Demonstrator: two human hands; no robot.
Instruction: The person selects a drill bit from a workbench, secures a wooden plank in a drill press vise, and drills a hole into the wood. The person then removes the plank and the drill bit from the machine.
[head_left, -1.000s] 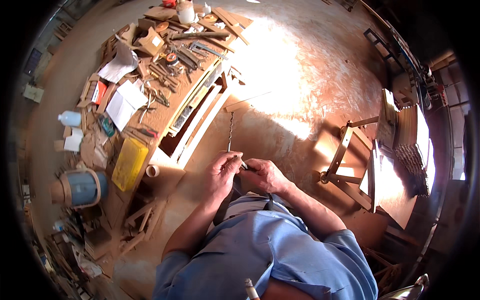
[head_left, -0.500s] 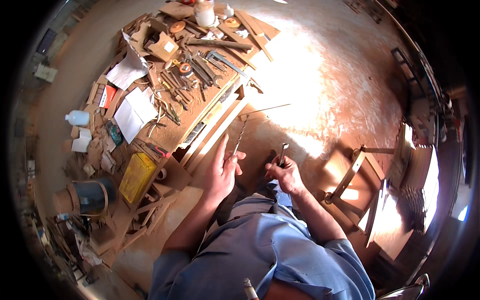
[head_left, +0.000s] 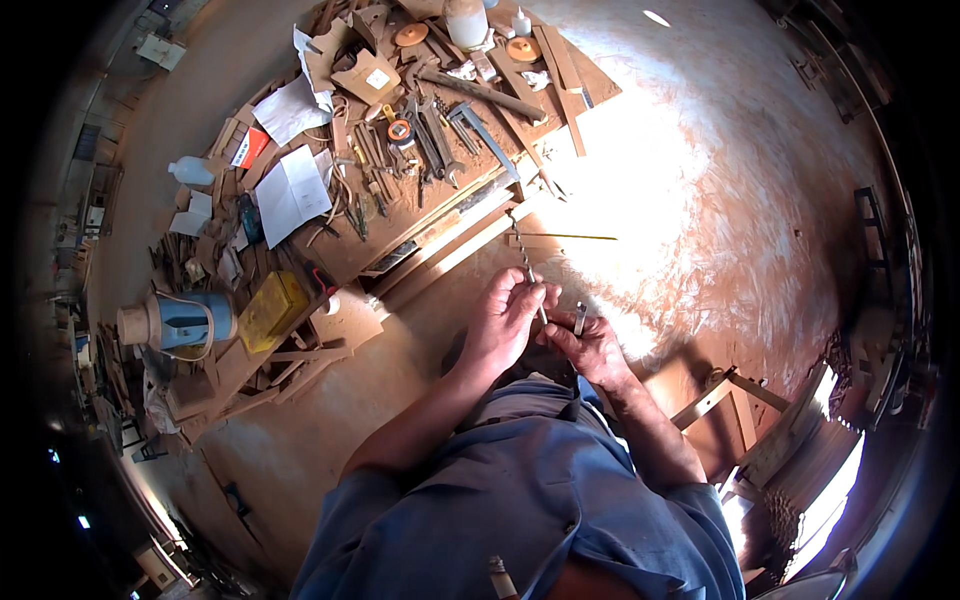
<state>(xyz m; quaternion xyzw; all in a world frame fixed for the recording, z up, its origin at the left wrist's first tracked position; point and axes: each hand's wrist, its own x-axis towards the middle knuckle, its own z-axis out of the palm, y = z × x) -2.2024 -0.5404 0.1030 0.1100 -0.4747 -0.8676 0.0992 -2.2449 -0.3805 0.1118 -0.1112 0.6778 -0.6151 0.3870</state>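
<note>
in the head view, the left hand [head_left: 508, 318] pinches a drill bit [head_left: 521, 245] between thumb and fingers, closed snugly round its plain lower part. the bit stands out past the fingertips, its spiral end pointing away from the body, toward the workbench [head_left: 435, 207]. the right hand [head_left: 588, 348] is curled round a small metal tool [head_left: 580, 319], whose bright end pokes up above the fingers. the two hands are close together in front of the blue shirt [head_left: 450, 490]; i cannot tell whether the right fingers also touch the bit's lower end. on the bench, up and to the left, wrenches [head_left: 437, 140] lie near a caliper [head_left: 487, 140], with white paper [head_left: 292, 195] farther left and a yellow box [head_left: 275, 310] at the near edge. a blue jug [head_left: 193, 320] is left of that box.
</note>
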